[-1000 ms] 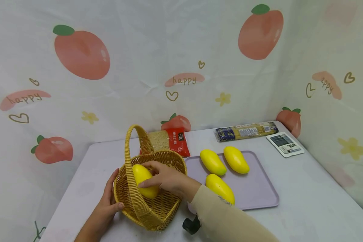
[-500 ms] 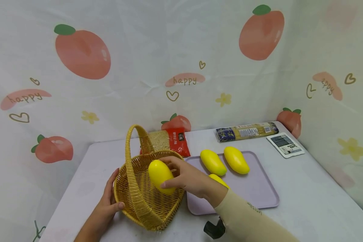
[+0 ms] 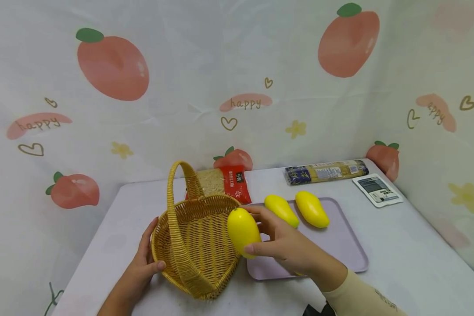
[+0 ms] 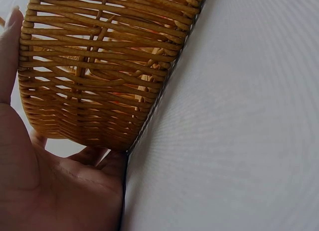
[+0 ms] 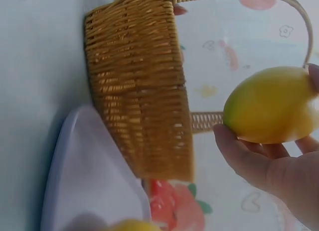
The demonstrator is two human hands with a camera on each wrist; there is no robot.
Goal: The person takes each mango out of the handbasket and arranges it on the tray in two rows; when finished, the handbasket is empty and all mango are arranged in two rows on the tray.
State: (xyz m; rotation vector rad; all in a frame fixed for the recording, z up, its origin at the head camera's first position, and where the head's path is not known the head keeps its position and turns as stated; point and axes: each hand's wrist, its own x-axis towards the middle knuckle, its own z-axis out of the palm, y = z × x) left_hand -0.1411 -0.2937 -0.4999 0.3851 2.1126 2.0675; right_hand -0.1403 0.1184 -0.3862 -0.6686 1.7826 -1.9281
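My right hand (image 3: 286,241) holds a yellow mango (image 3: 242,230) between thumb and fingers, over the right rim of the wicker basket. In the right wrist view the mango (image 5: 271,105) is above the height of the basket's rim. My left hand (image 3: 140,263) grips the left side of the basket (image 3: 205,232), its thumb at the near edge; in the left wrist view the palm (image 4: 65,186) lies close to the basket's woven wall (image 4: 99,66). No fruit shows inside the basket. Two mangoes (image 3: 281,210) lie on the lilac tray (image 3: 335,245); my right hand mostly hides another there.
A red-ended bag of noodles (image 3: 225,182) lies behind the basket. At the back right are a long noodle pack (image 3: 325,171) and a flat white packet (image 3: 377,190). The basket's tall handle (image 3: 174,219) arches over its left part. A printed cloth hangs behind the table.
The right hand has lifted the mango out of the basket's interior and moved it right, to the rim beside the tray. The left hand stays on the basket. The head view has shifted slightly.
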